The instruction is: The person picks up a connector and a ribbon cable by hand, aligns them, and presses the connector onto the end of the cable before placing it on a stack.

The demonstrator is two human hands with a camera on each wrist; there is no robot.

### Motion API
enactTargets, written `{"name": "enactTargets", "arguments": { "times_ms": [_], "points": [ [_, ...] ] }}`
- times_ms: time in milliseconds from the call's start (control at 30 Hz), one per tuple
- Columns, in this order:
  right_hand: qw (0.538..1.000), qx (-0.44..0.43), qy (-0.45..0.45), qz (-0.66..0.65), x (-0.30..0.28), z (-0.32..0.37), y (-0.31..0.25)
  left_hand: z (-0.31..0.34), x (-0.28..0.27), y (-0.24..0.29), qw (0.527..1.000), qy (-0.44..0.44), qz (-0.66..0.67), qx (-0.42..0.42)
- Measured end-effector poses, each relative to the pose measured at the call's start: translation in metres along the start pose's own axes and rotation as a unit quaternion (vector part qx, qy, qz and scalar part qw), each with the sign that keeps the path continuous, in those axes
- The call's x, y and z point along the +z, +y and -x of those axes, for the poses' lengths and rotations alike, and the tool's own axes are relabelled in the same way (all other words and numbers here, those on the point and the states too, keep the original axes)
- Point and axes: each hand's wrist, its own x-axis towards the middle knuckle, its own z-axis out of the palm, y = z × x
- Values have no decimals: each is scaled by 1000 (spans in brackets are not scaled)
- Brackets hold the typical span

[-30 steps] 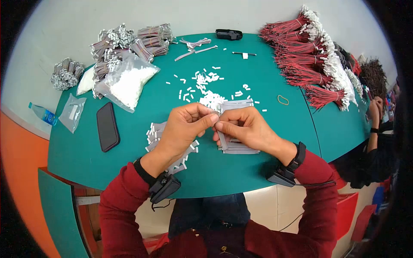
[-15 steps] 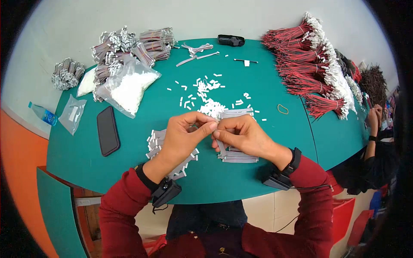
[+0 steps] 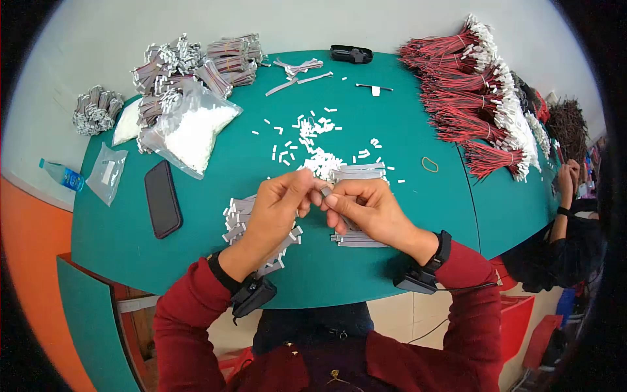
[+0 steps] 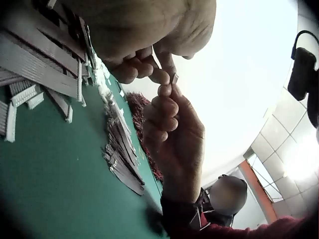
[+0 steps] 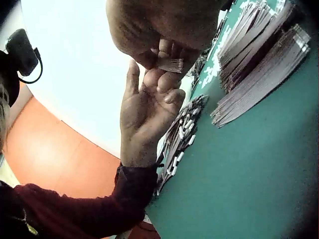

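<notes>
My right hand (image 3: 375,208) pinches a short grey ribbon cable (image 3: 326,192) between thumb and fingers. Against it, my left hand (image 3: 271,208) has its thumb raised off the cable and its fingers loosely bent. The right wrist view shows the cable's fanned wire end (image 5: 172,65) by the left hand's fingertips (image 5: 153,77). White connector pieces (image 3: 321,163) lie heaped beyond the hands. Grey cables with white ends (image 3: 236,215) spread beside the left forearm, and a neater stack of grey cables (image 3: 359,239) lies partly under the right hand.
A phone (image 3: 162,199), a bag of white pieces (image 3: 196,134) and bundled grey cables (image 3: 171,59) are at the left. Red wire bundles (image 3: 457,85) line the right side, near a rubber band (image 3: 429,164). Another person's arm (image 3: 565,196) is at the far right.
My left thumb has lifted away from the right thumb, and its hand has parted slightly from the cable. The cable's end now shows above the right thumb.
</notes>
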Motion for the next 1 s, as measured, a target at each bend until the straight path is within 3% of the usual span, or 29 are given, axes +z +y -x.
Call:
{"name": "enactTargets", "arguments": {
  "times_ms": [333, 433, 533, 833, 933, 1000],
  "points": [
    [1000, 2, -8, -13, 1, -2, 1, 1, 0, 0, 994, -4, -86, 61],
    [1000, 9, 1, -4, 0, -4, 3, 1, -4, -6, 974, 17, -214, 75],
    [1000, 9, 23, -6, 0, -3, 0, 1, 4, -4, 992, 15, -105, 70],
    [1000, 1, 21, 4, -2, -4, 3, -2, 2, -5, 994, 0, -97, 55],
    [1000, 9, 12, 23, -6, -4, 3, -2, 4, -3, 994, -7, -101, 50],
    [1000, 5, 25, 16, -8, -4, 0, -5, -4, 5, 975, -22, -212, 62]
  ]
}}
